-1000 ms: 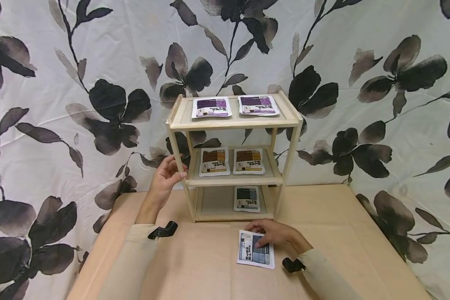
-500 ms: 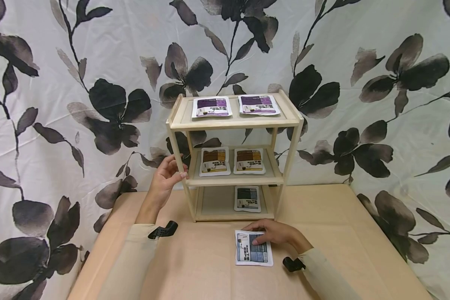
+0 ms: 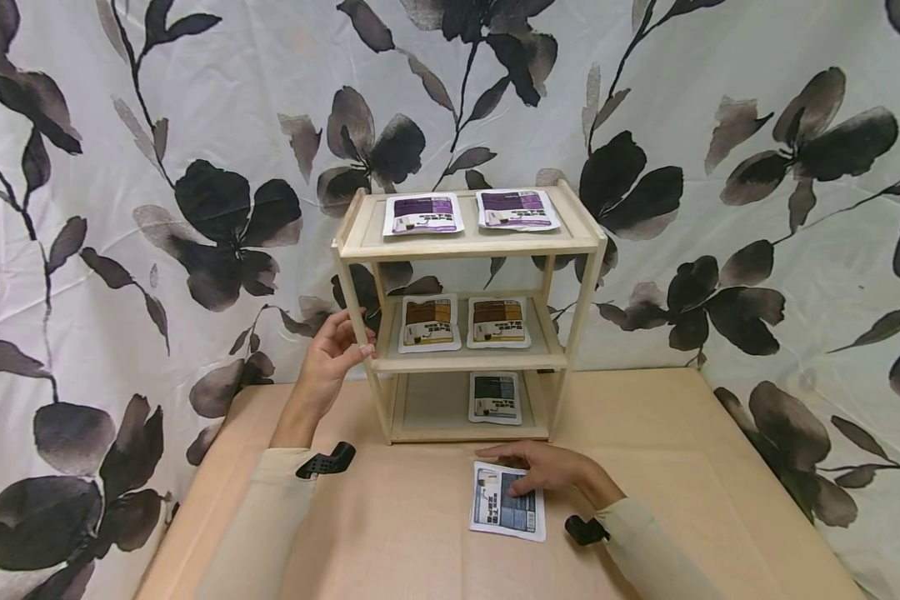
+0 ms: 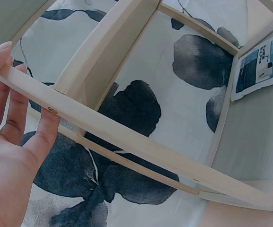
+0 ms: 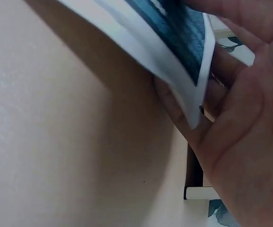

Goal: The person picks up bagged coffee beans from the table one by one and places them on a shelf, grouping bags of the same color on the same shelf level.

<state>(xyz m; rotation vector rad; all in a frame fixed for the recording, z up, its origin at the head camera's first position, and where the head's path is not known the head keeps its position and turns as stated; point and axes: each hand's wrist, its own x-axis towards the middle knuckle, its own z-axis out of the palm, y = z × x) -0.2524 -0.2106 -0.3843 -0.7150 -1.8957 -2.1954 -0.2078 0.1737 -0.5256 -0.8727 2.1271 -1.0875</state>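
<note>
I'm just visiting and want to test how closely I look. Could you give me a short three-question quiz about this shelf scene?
1. True or false: the top tier of the wooden shelf holds two purple packets.
2. What does the right hand pinch? A) the blue packet B) a brown packet C) the curtain
3. Fill in: the left hand rests against the shelf's front ____ post.

Key: 1 true; 2 A; 3 left.
</note>
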